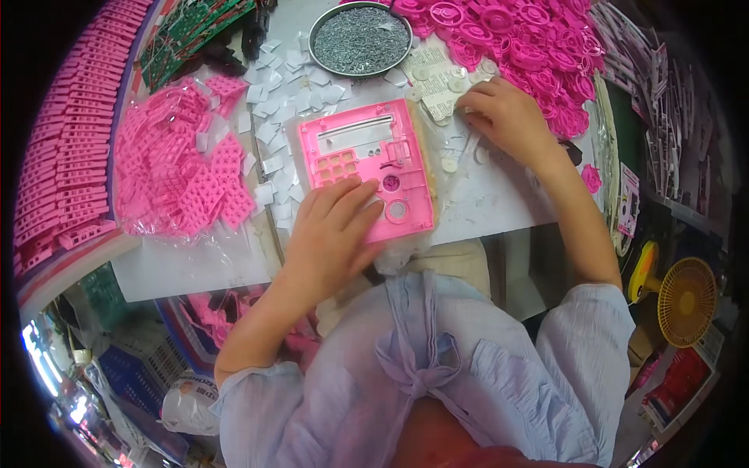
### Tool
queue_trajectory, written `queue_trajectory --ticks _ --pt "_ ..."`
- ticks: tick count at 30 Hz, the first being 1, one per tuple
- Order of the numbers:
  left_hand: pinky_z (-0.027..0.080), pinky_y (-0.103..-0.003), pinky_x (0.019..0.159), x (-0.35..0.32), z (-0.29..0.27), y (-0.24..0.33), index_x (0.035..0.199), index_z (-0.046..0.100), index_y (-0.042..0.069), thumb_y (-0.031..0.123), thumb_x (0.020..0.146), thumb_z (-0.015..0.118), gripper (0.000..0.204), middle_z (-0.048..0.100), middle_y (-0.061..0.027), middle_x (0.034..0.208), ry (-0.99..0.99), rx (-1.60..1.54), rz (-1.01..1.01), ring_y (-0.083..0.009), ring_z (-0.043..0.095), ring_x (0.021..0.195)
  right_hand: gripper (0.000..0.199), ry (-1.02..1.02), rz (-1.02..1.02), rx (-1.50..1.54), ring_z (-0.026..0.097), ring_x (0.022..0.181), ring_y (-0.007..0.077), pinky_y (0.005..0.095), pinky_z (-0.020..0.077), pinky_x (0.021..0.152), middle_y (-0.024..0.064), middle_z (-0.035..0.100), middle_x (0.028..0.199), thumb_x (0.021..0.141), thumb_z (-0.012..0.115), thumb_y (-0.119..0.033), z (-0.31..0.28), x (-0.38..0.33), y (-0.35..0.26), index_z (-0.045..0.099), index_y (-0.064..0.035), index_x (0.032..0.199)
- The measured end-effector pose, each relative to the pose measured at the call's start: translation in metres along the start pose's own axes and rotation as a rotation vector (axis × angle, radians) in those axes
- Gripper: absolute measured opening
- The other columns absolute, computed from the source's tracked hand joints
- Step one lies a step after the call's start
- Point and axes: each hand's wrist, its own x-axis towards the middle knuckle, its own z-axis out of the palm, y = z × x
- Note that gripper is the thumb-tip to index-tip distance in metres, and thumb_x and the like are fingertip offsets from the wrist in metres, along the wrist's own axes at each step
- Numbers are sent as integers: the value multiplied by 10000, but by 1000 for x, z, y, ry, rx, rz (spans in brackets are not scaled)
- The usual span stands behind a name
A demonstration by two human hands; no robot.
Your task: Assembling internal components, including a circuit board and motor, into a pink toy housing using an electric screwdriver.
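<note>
A pink plastic housing panel [417,187] lies on a clear plastic bag in front of me, its inner side up, with a grid of square holes, a long slot and round openings. My left hand [331,226] rests on its lower left part, fingers stretched out and holding nothing. To the right, my right hand [507,117] reaches among small whitish discs [456,84] beside a printed paper sheet [434,70]. Its fingers are bent and drawn together; whatever is between the fingertips is too small to make out.
A round metal tray of small screws [360,39] stands at the back. White paper squares [273,101] are scattered left of the panel. Bagged pink keypad pieces [172,156] lie farther left, pink rings [507,31] are heaped back right, and a yellow fan [686,302] stands low at right.
</note>
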Motion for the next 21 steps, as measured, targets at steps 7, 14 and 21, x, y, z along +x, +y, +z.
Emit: queue_trajectory --ticks 7,14,21 --pt "389 -482 1078 -5 4 1 1245 636 82 263 760 788 540 564 -104 1412 29 19 -33 -321 505 1309 122 158 159 72 654 913 295 417 525 773 91 696 889 829 727 -108 -14 10 -32 712 -83 947" --pt "378 -482 1088 -6 6 1 1241 633 75 267 761 783 538 562 -107 1407 44 6 -33 -316 502 1313 127 143 -111 192 567 1078 344 416 513 871 72 666 1089 768 753 -88 22 9 -122 684 -64 872" --pt "376 -480 1093 -7 8 -1 1226 633 56 254 755 781 532 551 -112 1418 63 -37 -20 -310 496 1318 195 29 -53 45 491 1194 384 474 479 934 100 603 1252 751 725 -57 30 14 -132 655 -10 927"
